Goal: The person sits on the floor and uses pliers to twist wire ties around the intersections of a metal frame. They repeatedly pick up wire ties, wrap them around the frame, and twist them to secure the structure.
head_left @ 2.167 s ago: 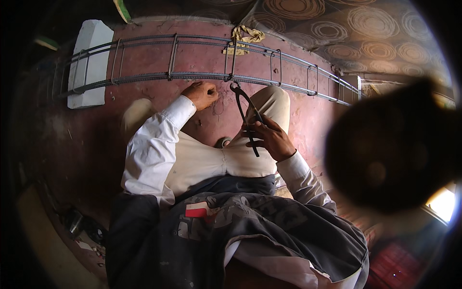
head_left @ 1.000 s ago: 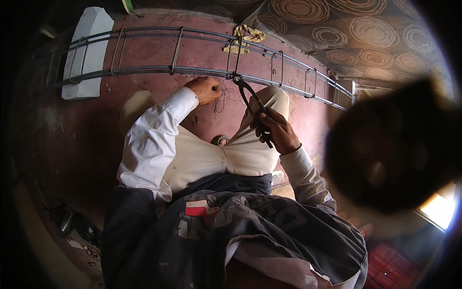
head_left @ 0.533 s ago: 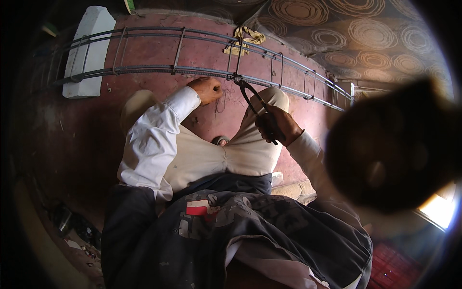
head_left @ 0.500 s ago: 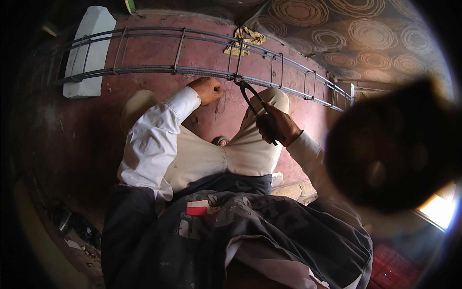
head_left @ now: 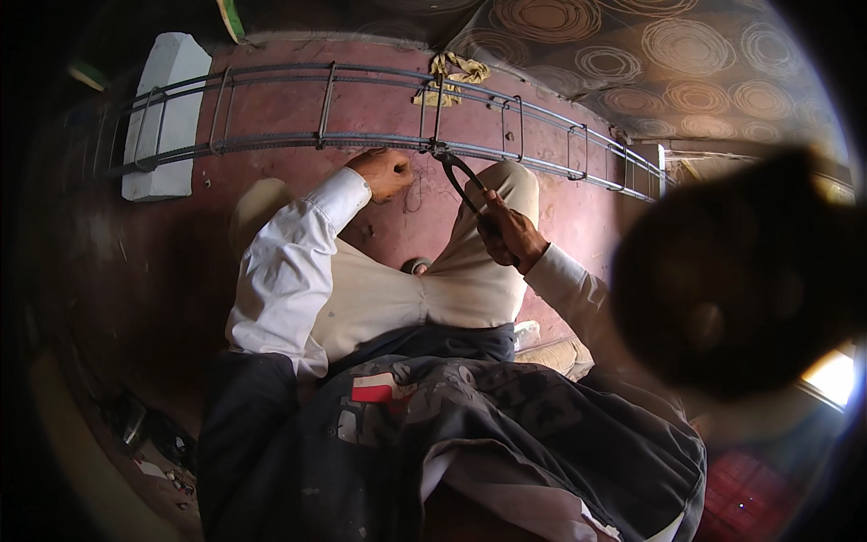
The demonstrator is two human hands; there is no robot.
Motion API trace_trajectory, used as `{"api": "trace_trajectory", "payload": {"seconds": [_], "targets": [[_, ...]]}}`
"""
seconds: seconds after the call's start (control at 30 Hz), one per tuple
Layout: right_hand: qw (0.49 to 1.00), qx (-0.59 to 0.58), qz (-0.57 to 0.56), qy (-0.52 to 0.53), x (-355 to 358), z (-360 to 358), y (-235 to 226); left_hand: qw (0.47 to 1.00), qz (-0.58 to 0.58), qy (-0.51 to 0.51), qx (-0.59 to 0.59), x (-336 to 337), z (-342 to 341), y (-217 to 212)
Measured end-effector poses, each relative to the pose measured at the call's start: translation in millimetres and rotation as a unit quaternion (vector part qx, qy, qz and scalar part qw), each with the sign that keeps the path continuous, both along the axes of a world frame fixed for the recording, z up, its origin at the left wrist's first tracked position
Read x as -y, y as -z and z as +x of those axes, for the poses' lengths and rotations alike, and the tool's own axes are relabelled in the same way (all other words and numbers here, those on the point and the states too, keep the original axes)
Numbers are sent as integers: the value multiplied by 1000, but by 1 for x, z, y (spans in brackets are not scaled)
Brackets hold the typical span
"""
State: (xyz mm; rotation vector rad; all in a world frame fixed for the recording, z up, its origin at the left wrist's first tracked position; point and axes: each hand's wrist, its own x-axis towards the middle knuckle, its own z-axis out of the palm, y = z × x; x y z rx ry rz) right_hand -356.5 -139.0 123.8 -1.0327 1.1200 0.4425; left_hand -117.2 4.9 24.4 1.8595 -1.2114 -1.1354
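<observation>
A long rebar cage (head_left: 262,142) of ribbed bars and square stirrups runs across in front of my knees. My right hand (head_left: 511,231) grips the handles of dark pincers (head_left: 464,181). Their jaws meet the cage's near bar where a stirrup (head_left: 424,107) crosses it; the tie there is too small to make out. My left hand (head_left: 384,174) is closed just on the near side of the same bar, left of the pincers. Whatever its curled fingers hold is hidden. Thin loose wire (head_left: 414,193) shows beside it against the floor.
A white block (head_left: 161,117) lies under the cage's left part; another pale support (head_left: 657,159) stands at its right end. A yellow cloth (head_left: 461,70) lies beyond the cage on the red floor (head_left: 271,104). Circle-patterned fabric (head_left: 623,63) borders the far right. A dark blurred shape (head_left: 722,280) blocks the right side.
My view has tilted slightly, so the cage's left part and the block appear lower. My right hand and the pincers' handles have shifted a little left and up. My left hand stays closed.
</observation>
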Motion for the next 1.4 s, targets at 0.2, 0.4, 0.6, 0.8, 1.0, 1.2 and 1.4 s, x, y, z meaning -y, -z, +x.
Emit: {"api": "trace_trajectory", "payload": {"seconds": [0.2,0.4,0.6,0.8,1.0,1.2,1.4], "targets": [[948,11,-256,-191,-1,-2,-18,998,8,33,47,-5,3,-7],[907,27,-348,-238,4,-7,-16,998,37,34,-28,-9,11,-25],[769,102,-572,-267,-2,-26,-20,981,-25,5,-192,-14,26,-8],[584,12,-744,-324,-19,-65,-27,956,-76,6,-285,-11,28,0],[628,10,-711,-317,-34,-125,-10,956,-100,7,-276,-8,23,-7],[582,83,-752,-297,-22,-66,-46,992,-126,-6,-23,-3,9,-57],[487,249,-738,-395,-7,47,-48,992,-122,31,13,6,-9,-68]]}}
